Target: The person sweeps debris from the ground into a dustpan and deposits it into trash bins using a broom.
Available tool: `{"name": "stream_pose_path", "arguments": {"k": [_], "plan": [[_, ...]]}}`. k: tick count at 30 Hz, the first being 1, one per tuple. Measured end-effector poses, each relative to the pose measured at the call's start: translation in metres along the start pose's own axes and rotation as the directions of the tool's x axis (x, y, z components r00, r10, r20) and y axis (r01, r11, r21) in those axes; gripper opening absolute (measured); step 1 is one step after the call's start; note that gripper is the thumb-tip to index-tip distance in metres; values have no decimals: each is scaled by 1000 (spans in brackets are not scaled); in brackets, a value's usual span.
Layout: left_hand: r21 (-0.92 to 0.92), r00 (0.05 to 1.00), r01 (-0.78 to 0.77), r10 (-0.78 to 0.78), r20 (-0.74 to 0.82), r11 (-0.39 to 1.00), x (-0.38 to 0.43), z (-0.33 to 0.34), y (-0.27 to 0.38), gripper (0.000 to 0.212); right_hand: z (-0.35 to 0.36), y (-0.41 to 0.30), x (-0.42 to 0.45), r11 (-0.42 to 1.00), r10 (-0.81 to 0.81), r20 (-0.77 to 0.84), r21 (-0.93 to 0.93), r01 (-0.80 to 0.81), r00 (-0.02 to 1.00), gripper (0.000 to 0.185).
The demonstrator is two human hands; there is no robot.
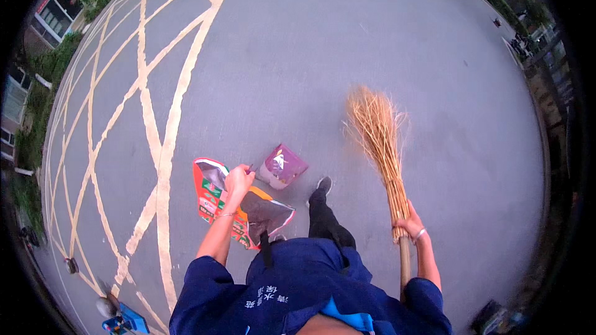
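Note:
My left hand [238, 180] grips the handle of a purple dustpan [284, 165], whose scoop hangs just beyond my fingers with some bits in it. A red, green and orange printed bag [214, 200] hangs under the same hand, its mouth gaping and its grey inside showing; whether the hand also holds the bag's edge is hard to tell. My right hand [409, 223] is closed round the bound lower part of a twig broom [379, 135]. The broom's bristles point ahead and its wooden handle [405, 265] runs back beside my right arm.
Grey pavement [326, 56] lies all round, with yellow crossed lines [160, 163] on the left. A blue wheeled vehicle [125, 318] is partly seen at the lower left. Hedges [60, 60] and buildings line the left edge. A kerb and parked two-wheelers [520, 45] are at the right.

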State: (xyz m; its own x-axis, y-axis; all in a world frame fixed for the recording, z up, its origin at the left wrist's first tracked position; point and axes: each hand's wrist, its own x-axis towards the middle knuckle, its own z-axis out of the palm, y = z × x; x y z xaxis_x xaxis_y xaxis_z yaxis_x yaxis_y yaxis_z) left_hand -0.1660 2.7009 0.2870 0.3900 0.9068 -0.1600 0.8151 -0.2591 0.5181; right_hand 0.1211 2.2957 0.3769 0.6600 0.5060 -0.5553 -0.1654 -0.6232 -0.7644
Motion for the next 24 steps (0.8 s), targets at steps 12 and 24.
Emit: {"name": "stream_pose_path", "arguments": {"k": [12, 24], "plan": [[120, 993, -109, 102, 62, 987, -84, -77, 40, 27, -21, 1, -212, 826, 286, 289, -558, -83, 914, 107], [59, 998, 70, -70, -4, 996, -115, -80, 13, 28, -49, -36, -276, 981, 177, 252, -123, -150, 951, 103]]}}
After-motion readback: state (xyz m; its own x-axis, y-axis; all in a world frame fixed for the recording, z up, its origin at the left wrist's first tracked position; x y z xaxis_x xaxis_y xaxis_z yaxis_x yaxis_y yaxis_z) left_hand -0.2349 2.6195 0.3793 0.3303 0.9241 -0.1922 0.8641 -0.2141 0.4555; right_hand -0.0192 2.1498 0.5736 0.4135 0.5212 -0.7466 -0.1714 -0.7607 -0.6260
